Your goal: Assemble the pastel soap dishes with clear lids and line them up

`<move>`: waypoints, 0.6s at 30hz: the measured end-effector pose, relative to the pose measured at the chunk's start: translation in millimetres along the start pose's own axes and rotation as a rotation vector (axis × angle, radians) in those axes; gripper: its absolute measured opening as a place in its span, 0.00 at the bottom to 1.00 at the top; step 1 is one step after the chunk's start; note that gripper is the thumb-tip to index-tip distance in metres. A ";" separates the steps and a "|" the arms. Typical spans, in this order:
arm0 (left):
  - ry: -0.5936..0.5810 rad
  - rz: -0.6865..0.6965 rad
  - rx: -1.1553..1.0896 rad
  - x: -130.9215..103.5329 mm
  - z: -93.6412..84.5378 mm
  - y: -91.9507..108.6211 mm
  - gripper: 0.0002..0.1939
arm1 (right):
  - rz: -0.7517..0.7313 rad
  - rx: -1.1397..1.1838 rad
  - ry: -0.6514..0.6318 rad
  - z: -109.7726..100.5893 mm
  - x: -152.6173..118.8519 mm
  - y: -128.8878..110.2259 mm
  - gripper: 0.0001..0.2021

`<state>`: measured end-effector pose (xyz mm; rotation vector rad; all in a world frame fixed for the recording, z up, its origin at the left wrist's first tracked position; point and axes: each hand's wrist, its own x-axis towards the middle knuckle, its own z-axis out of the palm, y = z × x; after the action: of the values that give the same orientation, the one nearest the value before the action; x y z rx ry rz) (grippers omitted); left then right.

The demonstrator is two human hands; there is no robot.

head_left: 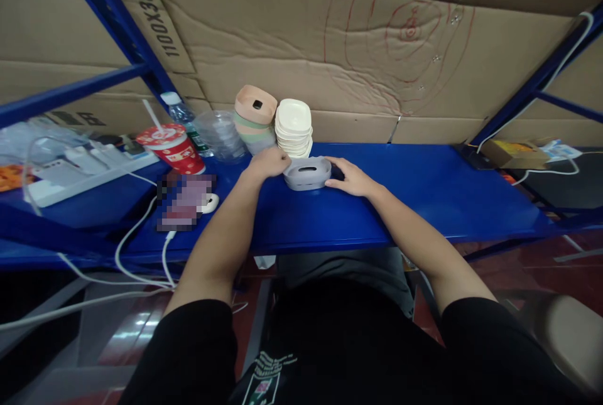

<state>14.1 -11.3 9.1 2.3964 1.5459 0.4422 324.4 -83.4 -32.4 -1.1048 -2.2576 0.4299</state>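
Note:
A small grey translucent plastic box (307,180) with a dark oblong slot stands on the blue table in front of me. My right hand (351,178) grips its right end, thumb at the front and fingers at the back of the rim. At the left end is my left hand (267,164), its fingers curled closed by the rim; what they hold, if anything, is hidden. Just behind the box rises a stack of cream square lids (294,122). Left of that leans a stack of pink, green and grey boxes (255,110), the top one showing a dark slot.
Clear plastic cups (220,132), a water bottle (181,113) and a red drink cup with straw (175,151) stand at the left. Near them lie a blurred-out phone (183,203), a white earbud case (210,203) and a power strip (94,176) with cables. Cardboard (377,47) walls the back.

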 end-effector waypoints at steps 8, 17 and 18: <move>0.049 0.024 0.000 -1.6 -0.3 6.3 0.14 | -0.042 -0.039 0.009 4.2 1.0 8.3 0.42; 0.087 0.072 -0.469 -6.8 -6.1 22.5 0.24 | -0.147 0.030 0.269 -17.4 -1.5 -13.2 0.34; 0.079 0.065 -0.515 -7.8 -5.6 26.2 0.28 | -0.138 0.047 0.303 -18.5 -1.6 -15.2 0.36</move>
<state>30.8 -28.6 23.1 2.0479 1.1977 0.8415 327.5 -93.3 -10.7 -0.9158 -2.0293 0.2395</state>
